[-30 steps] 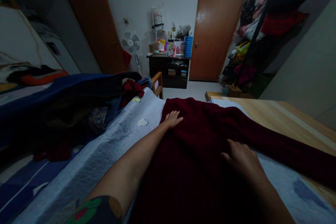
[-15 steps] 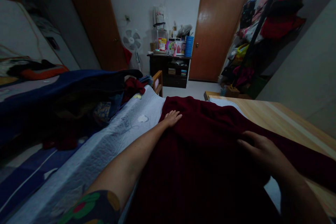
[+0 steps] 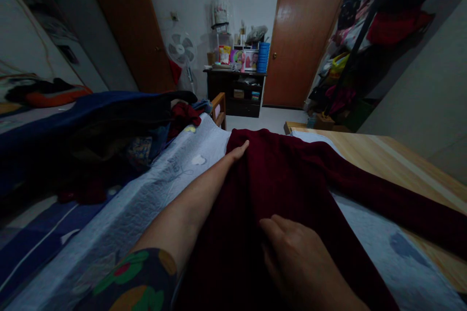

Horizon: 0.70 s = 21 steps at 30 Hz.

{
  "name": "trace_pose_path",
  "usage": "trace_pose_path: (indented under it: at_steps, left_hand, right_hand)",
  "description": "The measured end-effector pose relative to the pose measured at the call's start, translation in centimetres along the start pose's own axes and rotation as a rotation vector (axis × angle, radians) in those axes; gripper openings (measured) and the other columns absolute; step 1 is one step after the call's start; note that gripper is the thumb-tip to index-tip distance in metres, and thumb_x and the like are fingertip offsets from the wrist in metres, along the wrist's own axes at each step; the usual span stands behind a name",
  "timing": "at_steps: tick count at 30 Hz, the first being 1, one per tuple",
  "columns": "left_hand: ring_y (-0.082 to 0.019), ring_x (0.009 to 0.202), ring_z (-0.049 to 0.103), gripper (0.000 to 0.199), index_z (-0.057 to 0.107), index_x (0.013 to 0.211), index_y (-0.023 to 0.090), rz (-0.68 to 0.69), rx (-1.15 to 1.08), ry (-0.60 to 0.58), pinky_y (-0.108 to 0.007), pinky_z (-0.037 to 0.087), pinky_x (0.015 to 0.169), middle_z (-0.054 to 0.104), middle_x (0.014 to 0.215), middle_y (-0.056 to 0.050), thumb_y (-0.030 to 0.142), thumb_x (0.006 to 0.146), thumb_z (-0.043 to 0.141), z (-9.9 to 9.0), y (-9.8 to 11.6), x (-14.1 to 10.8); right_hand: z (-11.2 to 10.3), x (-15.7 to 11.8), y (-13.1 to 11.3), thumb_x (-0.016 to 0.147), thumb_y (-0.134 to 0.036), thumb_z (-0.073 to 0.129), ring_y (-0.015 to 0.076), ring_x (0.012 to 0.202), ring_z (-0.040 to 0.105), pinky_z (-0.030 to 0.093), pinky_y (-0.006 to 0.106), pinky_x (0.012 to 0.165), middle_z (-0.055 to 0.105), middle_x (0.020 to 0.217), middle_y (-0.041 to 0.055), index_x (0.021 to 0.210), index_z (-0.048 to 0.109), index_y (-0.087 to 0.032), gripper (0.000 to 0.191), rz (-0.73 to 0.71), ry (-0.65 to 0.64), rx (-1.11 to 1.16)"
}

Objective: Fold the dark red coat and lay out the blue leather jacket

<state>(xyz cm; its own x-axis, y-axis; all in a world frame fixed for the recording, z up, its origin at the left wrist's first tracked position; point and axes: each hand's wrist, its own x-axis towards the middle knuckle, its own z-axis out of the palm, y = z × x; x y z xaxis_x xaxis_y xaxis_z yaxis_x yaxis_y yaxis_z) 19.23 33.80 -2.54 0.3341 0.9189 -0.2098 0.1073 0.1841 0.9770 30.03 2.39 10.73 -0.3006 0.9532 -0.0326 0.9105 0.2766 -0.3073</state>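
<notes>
A dark red long-sleeved garment (image 3: 280, 165) lies over a pale quilted sheet (image 3: 189, 165), its one visible sleeve stretching right across a wooden board. Near the garment's upper left edge is my left hand (image 3: 239, 150); a fold of the cloth covers most of its fingers, so their hold is hidden. Lower down, at the middle of the garment, my right hand (image 3: 288, 243) has its fingers bent and pressed together on the dark red cloth, pinching a raised fold.
Piled clothes (image 3: 109, 131) lie along the left side. The bare wooden board (image 3: 397, 155) is at the right. Beyond the bed stand a wooden chair (image 3: 220, 109), a fan (image 3: 181, 48) and a dark cabinet (image 3: 233, 92). Bags hang at the upper right.
My right hand has moved left and nearer me, drawing the garment's right part with it and uncovering sheet there. Cloth now covers the fingers of my left hand. The view has tilted slightly down.
</notes>
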Motion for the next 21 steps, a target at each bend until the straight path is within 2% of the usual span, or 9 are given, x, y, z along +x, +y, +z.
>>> trace_pose_path:
  at_steps: [3,5,7,9,13,15,17,19,21]
  left_hand:
    - [-0.027,0.098,0.066,0.061,0.066,0.108,0.016,-0.023,-0.023,-0.089,-0.037,0.052,0.088,0.072,0.103,-0.013,0.068,0.082,0.047,0.0,0.6,0.0]
    - [-0.025,0.094,0.067,0.053,0.062,0.113,0.018,-0.034,-0.01,-0.105,-0.036,0.052,0.085,0.071,0.103,-0.011,0.056,0.077,0.063,-0.2,0.9,0.1]
    - [-0.024,0.092,0.067,0.056,0.057,0.118,0.019,-0.048,0.027,-0.082,-0.035,0.052,0.083,0.07,0.105,-0.01,0.037,0.068,0.076,-0.5,1.0,0.2]
    - [-0.022,0.089,0.066,0.058,0.055,0.117,0.018,-0.06,0.071,-0.051,-0.032,0.052,0.079,0.068,0.105,-0.01,0.024,0.065,0.078,-0.8,1.0,0.1]
    - [-0.016,0.079,0.065,0.037,0.056,0.11,0.018,-0.043,0.147,-0.011,-0.028,0.051,0.071,0.066,0.097,-0.009,0.025,0.076,0.068,-1.0,1.1,-0.9]
    - [-0.014,0.076,0.063,0.028,0.056,0.108,0.019,-0.006,0.191,0.019,-0.027,0.05,0.071,0.065,0.095,-0.008,0.026,0.082,0.061,-0.9,1.1,-2.0]
    - [-0.015,0.081,0.062,0.022,0.056,0.107,0.019,0.046,0.247,0.061,-0.029,0.05,0.076,0.064,0.096,-0.007,0.023,0.085,0.055,-0.9,1.0,-3.5]
    - [-0.018,0.092,0.061,0.021,0.058,0.103,0.019,0.104,0.315,0.097,-0.032,0.048,0.086,0.064,0.1,-0.007,0.017,0.083,0.054,-0.8,0.5,-5.4]
    - [-0.022,0.106,0.057,0.021,0.06,0.098,0.019,0.157,0.383,0.12,-0.035,0.042,0.099,0.062,0.106,-0.007,0.014,0.078,0.056,-0.6,-0.3,-7.6]
  right_hand:
    - [2.2,0.8,-2.0,0.076,-0.005,0.046,0.0201,0.079,0.064,0.046,0.029,0.07,0.068,0.092,0.0064,0.099,0.064,-0.019,0.032,-0.033,-0.118,0.005]
    - [3.3,1.2,-2.7,0.078,-0.006,0.045,0.0212,0.084,0.064,0.047,0.03,0.074,0.068,0.096,0.0072,0.104,0.063,-0.018,0.034,-0.065,-0.168,0.048]
    - [4.0,1.4,-2.8,0.079,-0.009,0.047,0.0215,0.088,0.064,0.048,0.031,0.078,0.067,0.101,0.0074,0.108,0.062,-0.018,0.035,-0.099,-0.196,0.136]
    - [4.4,1.3,-2.2,0.079,-0.011,0.049,0.0209,0.094,0.063,0.049,0.031,0.083,0.066,0.106,0.0071,0.114,0.061,-0.02,0.039,-0.112,-0.19,0.249]
    - [4.2,0.2,1.1,0.078,-0.014,0.053,0.0216,0.11,0.058,0.043,0.034,0.097,0.063,0.119,0.0081,0.125,0.057,-0.02,0.048,-0.07,-0.087,0.48]
    - [3.6,-0.7,3.4,0.078,-0.019,0.055,0.0228,0.106,0.06,0.045,0.035,0.094,0.066,0.114,0.0071,0.114,0.064,-0.021,0.037,0.052,-0.019,0.605]
    - [2.6,-1.7,5.9,0.078,-0.029,0.06,0.0218,0.089,0.065,0.052,0.033,0.079,0.069,0.1,0.0057,0.104,0.066,-0.022,0.027,0.241,0.02,0.808]
    - [1.5,-2.6,8.3,0.076,-0.036,0.066,0.0196,0.072,0.066,0.053,0.031,0.064,0.069,0.09,0.003,0.103,0.063,-0.023,0.03,0.435,0.057,1.094]
    - [0.4,-3.2,10.4,0.07,-0.036,0.072,0.0189,0.067,0.066,0.054,0.03,0.061,0.07,0.083,0.0019,0.098,0.062,-0.023,0.032,0.549,0.18,1.314]
